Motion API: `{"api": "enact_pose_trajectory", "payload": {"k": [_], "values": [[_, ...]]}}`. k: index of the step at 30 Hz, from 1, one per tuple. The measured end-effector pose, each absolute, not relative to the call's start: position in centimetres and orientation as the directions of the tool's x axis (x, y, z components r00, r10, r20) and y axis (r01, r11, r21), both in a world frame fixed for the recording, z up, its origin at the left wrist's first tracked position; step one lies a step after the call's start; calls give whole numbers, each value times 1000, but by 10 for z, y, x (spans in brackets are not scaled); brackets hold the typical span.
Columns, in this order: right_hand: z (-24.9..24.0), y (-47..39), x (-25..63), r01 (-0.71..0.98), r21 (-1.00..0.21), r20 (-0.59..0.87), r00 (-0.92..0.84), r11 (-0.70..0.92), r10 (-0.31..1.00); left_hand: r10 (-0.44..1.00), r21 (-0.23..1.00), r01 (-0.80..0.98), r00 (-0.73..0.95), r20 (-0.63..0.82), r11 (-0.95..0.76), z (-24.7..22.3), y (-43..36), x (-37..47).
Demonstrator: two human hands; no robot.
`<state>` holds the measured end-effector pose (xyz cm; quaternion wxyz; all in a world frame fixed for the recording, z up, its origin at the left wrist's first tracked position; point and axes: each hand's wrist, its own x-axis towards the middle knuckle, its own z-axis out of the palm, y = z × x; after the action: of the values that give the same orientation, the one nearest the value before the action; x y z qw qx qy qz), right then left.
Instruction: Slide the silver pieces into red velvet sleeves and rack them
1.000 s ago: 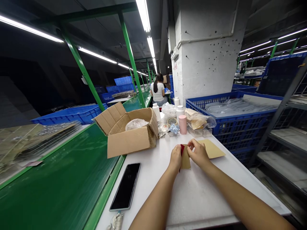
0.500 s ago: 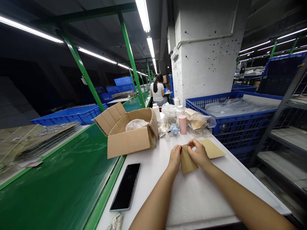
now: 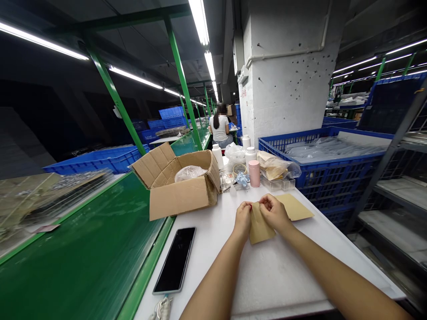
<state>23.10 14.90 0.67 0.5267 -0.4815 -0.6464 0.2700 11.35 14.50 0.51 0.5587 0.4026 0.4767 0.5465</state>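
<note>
A small piece of brown paper (image 3: pixel 260 226) hangs above the white table, pinched along its upper edge by both hands. My left hand (image 3: pixel 244 218) has its thumb and fingers closed on the upper left corner. A tiny bit of red shows at those fingertips, too small to name. On the upper right corner, my right hand (image 3: pixel 274 212) is closed with fingers bent. Just behind my right hand, a larger tan sheet of paper (image 3: pixel 296 208) lies flat on the table.
An open cardboard box (image 3: pixel 180 198) stands left on the white table (image 3: pixel 280 275). A phone (image 3: pixel 175 260) lies nearer. Behind my hands are a pink bottle (image 3: pixel 254 174), white bottles and a tape roll. A green conveyor (image 3: pixel 83 249) runs left; blue crates (image 3: pixel 320 166) stand right. A person sits farther off.
The brown paper has turned to face me more and looks wider. My left fingers have shifted slightly at its edge, and less red shows there. Both hands stay in nearly the same place.
</note>
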Motion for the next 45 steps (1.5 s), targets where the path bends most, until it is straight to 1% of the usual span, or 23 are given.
{"api": "enact_pose_trajectory", "payload": {"k": [14, 28, 35, 45], "values": [[8, 148, 233, 367, -842, 425, -2, 396, 905, 992, 972, -222, -79, -102, 83, 9, 142, 112], [8, 148, 233, 392, -832, 414, -30, 392, 910, 993, 972, -221, -61, -101, 85, 7, 143, 112], [11, 146, 233, 401, -813, 427, -82, 422, 900, 994, 973, -215, -48, -96, 84, 7, 143, 112], [11, 146, 236, 463, -783, 421, -94, 414, 902, 993, 974, -206, -52, -105, 93, 4, 145, 115]]}}
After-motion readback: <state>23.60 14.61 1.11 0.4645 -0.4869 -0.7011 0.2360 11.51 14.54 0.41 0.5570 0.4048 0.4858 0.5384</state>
